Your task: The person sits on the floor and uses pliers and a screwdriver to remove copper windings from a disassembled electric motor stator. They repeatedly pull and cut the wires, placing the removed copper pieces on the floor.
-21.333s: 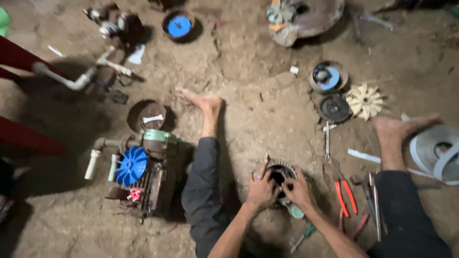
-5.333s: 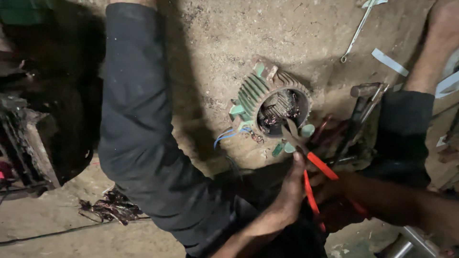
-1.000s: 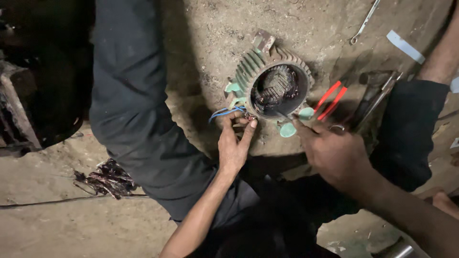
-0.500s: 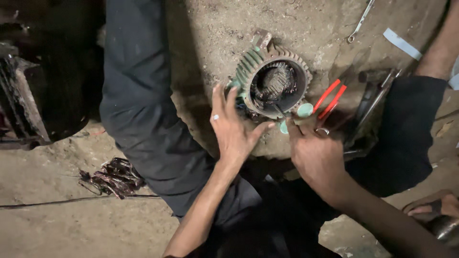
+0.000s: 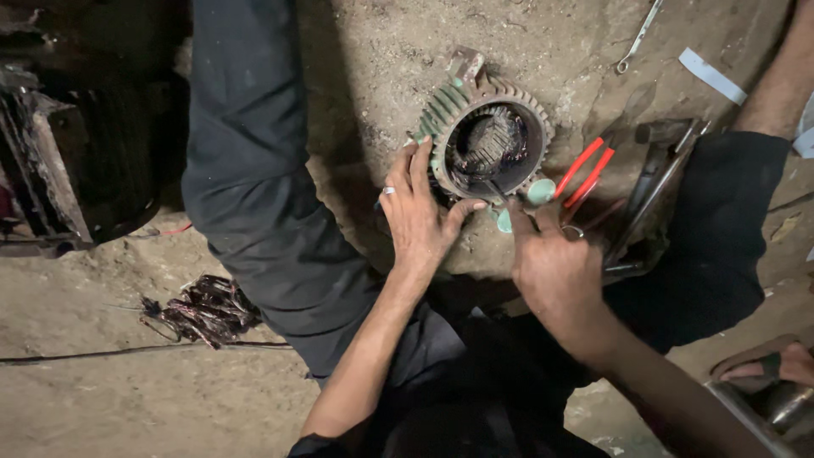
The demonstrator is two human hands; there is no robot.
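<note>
Overhead view, person seated on dirt floor, legs spread. Green finned motor housing (image 5: 487, 140) lies on ground between knees, open end up, dark windings visible inside. Left hand (image 5: 420, 216) reaches up from below, forearm angled, fingers spread and curved against housing's left rim, thumb pressing lower edge; bracing, not closed round it. Right hand (image 5: 551, 263) just right, palm down, fingers half-curled near lower-right rim; possibly pinching something small, hard to tell. Red-handled pliers (image 5: 585, 174) rest beside housing.
</note>
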